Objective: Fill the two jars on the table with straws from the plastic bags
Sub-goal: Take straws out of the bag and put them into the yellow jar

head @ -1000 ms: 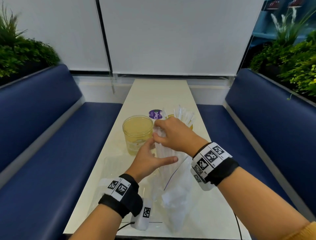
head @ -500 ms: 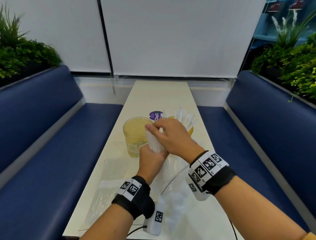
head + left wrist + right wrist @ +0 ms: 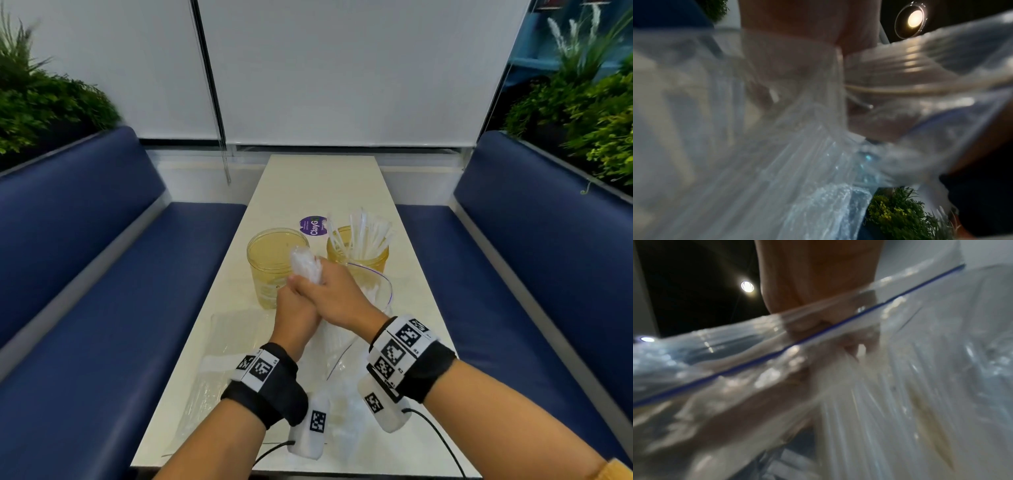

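Two amber jars stand mid-table: the left jar [image 3: 270,270] holds no straws, and the right jar [image 3: 368,262] is filled with white straws [image 3: 363,236]. Both hands meet in front of the left jar around a bundle of white straws [image 3: 306,265] [image 3: 869,402], whose top sticks up just over that jar's near rim. My right hand [image 3: 322,284] grips the bundle near its top. My left hand [image 3: 294,294] clasps it just below. A clear zip bag [image 3: 380,298] [image 3: 818,335] [image 3: 777,146] hangs round the bundle's lower part and hides it.
A second clear bag [image 3: 222,356] lies flat on the white table [image 3: 318,185] to the left of my left wrist. A purple sticker [image 3: 313,226] sits behind the jars. Blue benches [image 3: 102,291] flank the table on both sides.
Both hands have closed together on the straw bundle and lifted it out of the bag toward the left jar. The left hand went from open beside the bag to clasping it.
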Tool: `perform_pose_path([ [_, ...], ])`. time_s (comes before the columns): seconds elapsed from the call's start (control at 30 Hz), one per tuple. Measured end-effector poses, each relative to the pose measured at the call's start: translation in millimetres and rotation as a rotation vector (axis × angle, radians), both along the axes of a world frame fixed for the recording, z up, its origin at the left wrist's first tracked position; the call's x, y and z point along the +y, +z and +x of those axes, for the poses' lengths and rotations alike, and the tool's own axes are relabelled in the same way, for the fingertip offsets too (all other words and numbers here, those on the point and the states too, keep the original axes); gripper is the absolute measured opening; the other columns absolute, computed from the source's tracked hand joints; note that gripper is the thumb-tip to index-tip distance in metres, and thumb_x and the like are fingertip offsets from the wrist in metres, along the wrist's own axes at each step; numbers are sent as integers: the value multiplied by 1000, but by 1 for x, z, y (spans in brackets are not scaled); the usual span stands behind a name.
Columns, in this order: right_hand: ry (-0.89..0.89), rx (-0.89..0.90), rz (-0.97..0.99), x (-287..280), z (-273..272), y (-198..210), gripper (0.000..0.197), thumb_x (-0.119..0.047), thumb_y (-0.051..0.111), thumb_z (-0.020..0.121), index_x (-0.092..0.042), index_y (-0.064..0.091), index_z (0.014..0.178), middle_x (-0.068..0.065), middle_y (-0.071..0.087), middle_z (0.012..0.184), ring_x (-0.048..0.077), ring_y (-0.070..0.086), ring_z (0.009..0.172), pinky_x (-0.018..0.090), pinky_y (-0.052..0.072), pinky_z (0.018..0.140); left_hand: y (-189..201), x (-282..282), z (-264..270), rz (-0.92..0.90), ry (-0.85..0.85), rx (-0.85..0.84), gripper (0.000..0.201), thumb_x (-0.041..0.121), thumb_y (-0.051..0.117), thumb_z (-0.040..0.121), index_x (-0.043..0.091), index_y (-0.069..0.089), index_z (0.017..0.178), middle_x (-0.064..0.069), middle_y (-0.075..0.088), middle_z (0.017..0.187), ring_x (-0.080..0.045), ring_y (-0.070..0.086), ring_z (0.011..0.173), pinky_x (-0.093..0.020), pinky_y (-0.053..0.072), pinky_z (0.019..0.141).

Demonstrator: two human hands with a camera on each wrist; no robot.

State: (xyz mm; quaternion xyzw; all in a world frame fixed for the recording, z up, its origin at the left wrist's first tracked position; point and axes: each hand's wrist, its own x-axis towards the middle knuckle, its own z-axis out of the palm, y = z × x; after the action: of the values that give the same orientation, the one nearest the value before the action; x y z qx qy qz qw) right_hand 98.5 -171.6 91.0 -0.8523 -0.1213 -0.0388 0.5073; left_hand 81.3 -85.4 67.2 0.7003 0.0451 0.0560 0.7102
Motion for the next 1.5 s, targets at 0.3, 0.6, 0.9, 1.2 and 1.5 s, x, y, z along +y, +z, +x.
perform_pose_path([
  [0.3,-64,-100,359,13,4,46,13,-26,63,98,-18,58,89,5,65,66,15,62,52,29,55,54,-16,0,-17,10,-141,33,24,10,85,78,11,74,99,-2,80,93,-16,77,87,-31,61,72],
  [0.6,-131,-73,344,10,10,47,36,-25,87,75,-11,62,97,14,70,86,21,69,67,31,58,61,-20,1,-15,30,-133,-10,29,19,86,79,13,74,105,-1,80,97,-17,76,92,-39,62,83],
  [0.9,-146,-259,519,1,14,103,13,-14,70,92,-13,57,96,10,63,74,18,60,56,33,57,58,-17,13,-13,181,-103,-13,33,22,89,74,14,69,99,-13,73,100,-26,72,89,-27,58,70],
  [1.2,-147,-451,734,-31,52,166,16,-10,70,90,-14,55,92,6,59,68,21,56,54,34,51,58,-28,33,-7,239,-35,-69,20,12,86,79,14,77,96,5,75,101,-2,69,84,-7,49,68],
  [1.5,-240,-372,538,-57,135,108,53,-19,70,93,6,47,134,11,62,105,17,61,81,17,52,64,-26,46,0,263,-10,-72,14,15,81,85,17,75,97,9,75,101,3,68,85,-5,49,71],
])
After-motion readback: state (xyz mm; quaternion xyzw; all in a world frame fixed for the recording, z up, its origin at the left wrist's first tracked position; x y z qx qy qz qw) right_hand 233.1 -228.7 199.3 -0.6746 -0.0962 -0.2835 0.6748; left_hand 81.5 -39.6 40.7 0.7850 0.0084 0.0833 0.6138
